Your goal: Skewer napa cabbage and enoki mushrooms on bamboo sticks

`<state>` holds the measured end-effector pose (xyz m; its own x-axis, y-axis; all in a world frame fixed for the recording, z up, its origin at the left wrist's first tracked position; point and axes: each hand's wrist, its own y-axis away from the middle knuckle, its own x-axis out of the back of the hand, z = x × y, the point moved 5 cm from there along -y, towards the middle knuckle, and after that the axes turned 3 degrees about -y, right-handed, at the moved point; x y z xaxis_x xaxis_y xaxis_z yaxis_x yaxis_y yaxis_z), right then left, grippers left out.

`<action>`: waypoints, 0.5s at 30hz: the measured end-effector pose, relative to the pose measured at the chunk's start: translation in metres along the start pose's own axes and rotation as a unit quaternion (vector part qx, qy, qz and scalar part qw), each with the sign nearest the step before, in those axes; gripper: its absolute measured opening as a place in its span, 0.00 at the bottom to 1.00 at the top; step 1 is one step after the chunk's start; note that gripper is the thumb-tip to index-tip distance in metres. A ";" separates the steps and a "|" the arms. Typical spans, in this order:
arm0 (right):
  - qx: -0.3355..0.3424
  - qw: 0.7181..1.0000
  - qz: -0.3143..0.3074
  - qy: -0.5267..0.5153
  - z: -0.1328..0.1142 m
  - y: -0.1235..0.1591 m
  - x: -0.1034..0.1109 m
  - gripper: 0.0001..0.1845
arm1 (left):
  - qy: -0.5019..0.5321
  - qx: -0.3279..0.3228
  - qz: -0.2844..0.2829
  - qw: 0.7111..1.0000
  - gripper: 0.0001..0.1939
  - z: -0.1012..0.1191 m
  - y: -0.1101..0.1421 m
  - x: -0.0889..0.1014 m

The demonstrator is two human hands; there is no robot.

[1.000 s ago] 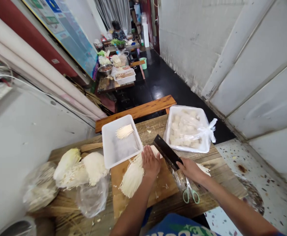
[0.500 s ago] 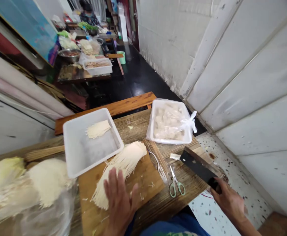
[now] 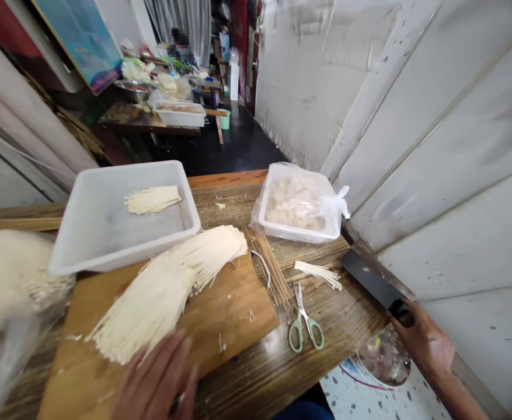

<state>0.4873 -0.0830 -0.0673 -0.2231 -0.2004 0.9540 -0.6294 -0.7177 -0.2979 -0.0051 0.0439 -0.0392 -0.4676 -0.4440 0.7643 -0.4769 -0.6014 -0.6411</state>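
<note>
Slices of enoki mushroom (image 3: pixel 150 303) lie fanned across a wooden cutting board (image 3: pixel 220 338). My left hand (image 3: pixel 157 376) rests flat at their near edge, fingers stretched out and holding nothing. At the right, my right hand (image 3: pixel 426 338) grips the handle of a dark cleaver (image 3: pixel 369 277), whose blade lies over the table's right side. A small fringed enoki piece (image 3: pixel 319 273) sits on the table left of the blade. Scissors with green handles (image 3: pixel 302 324) lie between the board and the cleaver. Beside the board is a bundle of thin bamboo skewers (image 3: pixel 271 262).
A white tub (image 3: pixel 124 256) behind the board holds another enoki slice. A bagged white tray (image 3: pixel 299 201) of pale food stands at the back right. Bagged enoki bunches (image 3: pixel 10 280) are at left. A bin (image 3: pixel 382 361) stands below the table's right edge. A person (image 3: pixel 181 49) sits far back.
The cleaver has shifted right, uncovering the small enoki piece on the table. My left hand has moved left and nearer along the enoki. The camera view has tilted and shifted.
</note>
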 end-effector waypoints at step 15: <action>0.105 0.988 -0.065 -0.087 -0.005 -0.013 -0.033 0.27 | 0.027 -0.157 -0.297 0.942 0.18 0.139 -0.167 -0.180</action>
<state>0.4992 -0.0631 -0.0954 -0.0072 -0.1965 0.9805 -0.4710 -0.8643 -0.1767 0.2618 0.1323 -0.0598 -0.0821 -0.0531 0.9952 -0.8588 -0.5029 -0.0977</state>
